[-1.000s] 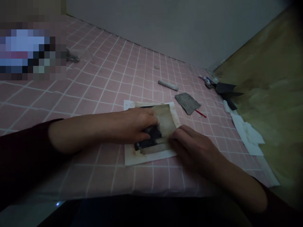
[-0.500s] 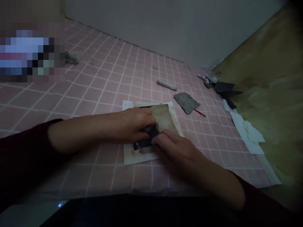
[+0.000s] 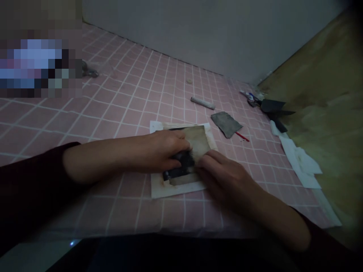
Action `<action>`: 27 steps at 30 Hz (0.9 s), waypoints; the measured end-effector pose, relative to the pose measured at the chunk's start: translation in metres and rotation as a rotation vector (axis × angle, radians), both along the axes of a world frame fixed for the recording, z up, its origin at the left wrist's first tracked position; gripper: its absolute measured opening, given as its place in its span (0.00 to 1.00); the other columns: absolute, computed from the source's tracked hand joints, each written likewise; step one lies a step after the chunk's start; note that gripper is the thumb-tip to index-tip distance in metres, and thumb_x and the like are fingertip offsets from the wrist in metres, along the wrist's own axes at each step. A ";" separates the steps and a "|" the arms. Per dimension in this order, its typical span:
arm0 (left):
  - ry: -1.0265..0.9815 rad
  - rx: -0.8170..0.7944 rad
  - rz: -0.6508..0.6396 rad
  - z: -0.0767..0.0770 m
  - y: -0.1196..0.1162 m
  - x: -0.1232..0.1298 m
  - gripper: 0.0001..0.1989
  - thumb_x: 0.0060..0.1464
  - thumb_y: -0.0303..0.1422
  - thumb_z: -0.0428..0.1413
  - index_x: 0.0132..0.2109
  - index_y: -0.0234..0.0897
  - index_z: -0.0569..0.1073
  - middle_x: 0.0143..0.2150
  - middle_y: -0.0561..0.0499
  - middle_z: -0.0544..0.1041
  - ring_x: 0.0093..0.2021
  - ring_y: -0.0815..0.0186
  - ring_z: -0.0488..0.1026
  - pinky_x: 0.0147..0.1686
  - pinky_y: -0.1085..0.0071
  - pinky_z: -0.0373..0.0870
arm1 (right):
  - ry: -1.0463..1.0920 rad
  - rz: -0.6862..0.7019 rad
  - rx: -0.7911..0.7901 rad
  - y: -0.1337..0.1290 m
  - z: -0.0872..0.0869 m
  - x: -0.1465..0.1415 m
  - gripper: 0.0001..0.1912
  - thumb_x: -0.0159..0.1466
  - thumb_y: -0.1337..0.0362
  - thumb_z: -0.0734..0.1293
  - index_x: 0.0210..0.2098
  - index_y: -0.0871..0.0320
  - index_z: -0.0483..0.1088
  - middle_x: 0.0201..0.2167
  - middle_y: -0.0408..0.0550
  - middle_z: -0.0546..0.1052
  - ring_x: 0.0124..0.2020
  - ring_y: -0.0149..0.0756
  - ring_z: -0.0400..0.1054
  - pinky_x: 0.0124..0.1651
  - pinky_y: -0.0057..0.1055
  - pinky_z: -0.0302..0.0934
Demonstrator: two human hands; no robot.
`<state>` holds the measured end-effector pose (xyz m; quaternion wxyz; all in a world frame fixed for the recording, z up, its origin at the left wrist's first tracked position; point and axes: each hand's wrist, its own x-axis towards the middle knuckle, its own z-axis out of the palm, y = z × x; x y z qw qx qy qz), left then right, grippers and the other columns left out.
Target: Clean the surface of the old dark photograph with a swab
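Observation:
A white sheet [image 3: 159,192] with brownish stained edges lies flat on the cloth in front of me. On it is a tan piece [image 3: 200,138] with a black patch [image 3: 185,161] on its left part. My left hand [image 3: 166,149] rests across the black patch, thumb and fingers apart, pressing on it. My right hand [image 3: 221,168] is just to the right, low over the tan piece, its fingers pinched together. What these fingers hold, if anything, is hidden from view.
A pink checked cloth [image 3: 136,105] covers the table. Beyond the sheet lie a grey tube [image 3: 202,103], a ragged grey sandpaper-like square [image 3: 226,124], a red stick [image 3: 242,136] and a small round disc [image 3: 189,81]. Black pieces [image 3: 273,106] and white paper [image 3: 307,161] lie at right.
My right hand has moved right, away from my left thumb, uncovering more of the black patch. My left hand stays in place on the sheet. The whole view has shifted slightly.

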<state>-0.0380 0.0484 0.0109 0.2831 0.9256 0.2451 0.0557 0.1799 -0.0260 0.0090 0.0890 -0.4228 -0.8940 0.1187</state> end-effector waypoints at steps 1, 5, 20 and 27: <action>0.014 -0.006 0.002 0.001 0.000 0.000 0.06 0.54 0.26 0.57 0.40 0.35 0.72 0.41 0.51 0.69 0.38 0.67 0.69 0.36 0.73 0.62 | -0.025 -0.038 -0.001 0.000 0.001 0.003 0.06 0.67 0.72 0.58 0.36 0.59 0.65 0.33 0.47 0.67 0.30 0.33 0.63 0.32 0.29 0.58; 0.035 -0.005 0.012 0.001 0.000 0.000 0.05 0.53 0.26 0.57 0.40 0.35 0.72 0.40 0.50 0.69 0.38 0.67 0.68 0.36 0.72 0.62 | -0.041 -0.039 0.006 0.002 0.002 0.001 0.06 0.67 0.72 0.58 0.36 0.59 0.65 0.33 0.47 0.68 0.31 0.34 0.63 0.33 0.30 0.59; -0.003 0.018 0.004 0.000 0.000 -0.001 0.05 0.55 0.27 0.55 0.40 0.35 0.72 0.41 0.50 0.70 0.38 0.67 0.68 0.37 0.73 0.63 | 0.046 0.082 0.025 0.004 0.000 -0.007 0.06 0.66 0.73 0.58 0.36 0.58 0.64 0.33 0.46 0.67 0.31 0.32 0.62 0.32 0.28 0.57; 0.029 -0.002 0.008 0.000 0.001 0.000 0.05 0.53 0.27 0.57 0.39 0.35 0.72 0.41 0.50 0.71 0.38 0.66 0.68 0.36 0.73 0.62 | 0.000 -0.030 0.003 0.002 0.001 0.000 0.06 0.67 0.73 0.58 0.36 0.58 0.63 0.32 0.46 0.67 0.31 0.33 0.63 0.33 0.29 0.58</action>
